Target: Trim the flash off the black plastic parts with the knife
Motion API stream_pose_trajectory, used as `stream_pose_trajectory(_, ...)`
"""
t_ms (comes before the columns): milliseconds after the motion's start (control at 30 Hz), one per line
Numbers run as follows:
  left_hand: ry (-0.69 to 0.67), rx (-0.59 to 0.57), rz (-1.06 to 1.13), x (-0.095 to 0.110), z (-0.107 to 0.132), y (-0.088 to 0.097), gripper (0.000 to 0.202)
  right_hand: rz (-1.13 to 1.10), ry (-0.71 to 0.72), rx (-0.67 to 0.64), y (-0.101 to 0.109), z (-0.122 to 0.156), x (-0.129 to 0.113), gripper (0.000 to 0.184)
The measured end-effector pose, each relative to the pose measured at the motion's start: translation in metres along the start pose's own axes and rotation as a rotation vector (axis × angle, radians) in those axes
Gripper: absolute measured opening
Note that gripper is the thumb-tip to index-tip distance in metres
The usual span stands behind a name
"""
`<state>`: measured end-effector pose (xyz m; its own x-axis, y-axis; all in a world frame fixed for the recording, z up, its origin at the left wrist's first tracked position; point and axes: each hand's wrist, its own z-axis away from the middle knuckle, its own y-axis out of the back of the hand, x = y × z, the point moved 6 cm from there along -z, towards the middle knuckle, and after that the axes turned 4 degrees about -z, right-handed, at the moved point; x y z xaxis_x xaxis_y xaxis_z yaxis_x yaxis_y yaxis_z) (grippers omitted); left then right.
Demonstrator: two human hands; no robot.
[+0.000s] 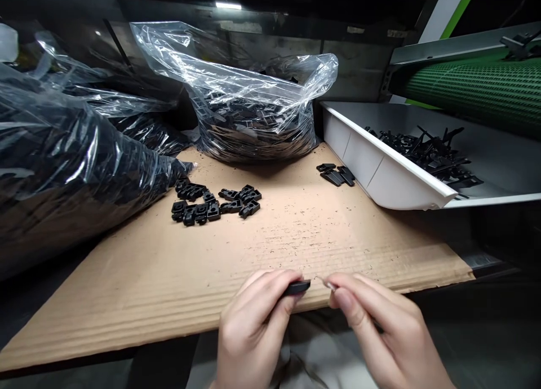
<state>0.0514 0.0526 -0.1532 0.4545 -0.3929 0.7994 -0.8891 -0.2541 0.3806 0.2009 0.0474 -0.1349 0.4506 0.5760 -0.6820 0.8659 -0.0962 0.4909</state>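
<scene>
My left hand (260, 321) pinches a small black plastic part (297, 288) between thumb and fingers, just above the front edge of the cardboard sheet (160, 282). To its right, my right hand (380, 327) is closed on a small, thin, light-coloured piece (330, 286), whose kind is too small to make out. Its tip points toward the black part, with a narrow gap between them. Farther back on the cardboard lies a cluster of black plastic parts (202, 211). Several flat black pieces (332, 177) rest beside the white tray. Dark shavings (296, 231) are scattered over the middle.
A clear plastic bag (253, 129) full of black parts stands at the back. Another large filled bag (76, 169) bulges over the left side. The white tray (380, 166) on the right holds black pieces, below a green conveyor belt (473, 87).
</scene>
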Motion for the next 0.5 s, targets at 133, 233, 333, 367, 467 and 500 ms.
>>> stream_pose_trajectory(133, -0.03, 0.138, -0.025, -0.004, 0.01, 0.002, 0.032, -0.105, 0.018, 0.071, -0.014, 0.008, -0.006, 0.022)
stream_pose_trajectory(233, -0.024, 0.181, 0.02, -0.006, 0.014, 0.004, 0.035, -0.149, 0.004, 0.097, -0.023, 0.01, -0.004, 0.024)
stream_pose_trajectory(333, -0.042, 0.198, 0.048, -0.007, 0.016, 0.005, 0.041, -0.135, -0.037, 0.05, -0.027, 0.007, 0.0, 0.022)
stream_pose_trajectory(367, -0.055, 0.196, 0.049, -0.007, 0.016, 0.004, 0.043, -0.12, -0.058, 0.032, -0.027, 0.006, 0.002, 0.021)
stream_pose_trajectory(467, -0.081, 0.204, 0.05, -0.006, 0.017, 0.003, 0.046, -0.119, -0.12, 0.008, -0.023, 0.005, 0.006, 0.021)
stream_pose_trajectory(500, -0.076, 0.203, 0.057, -0.006, 0.017, 0.003, 0.046, -0.139, -0.141, 0.007, -0.021, 0.005, 0.008, 0.02)
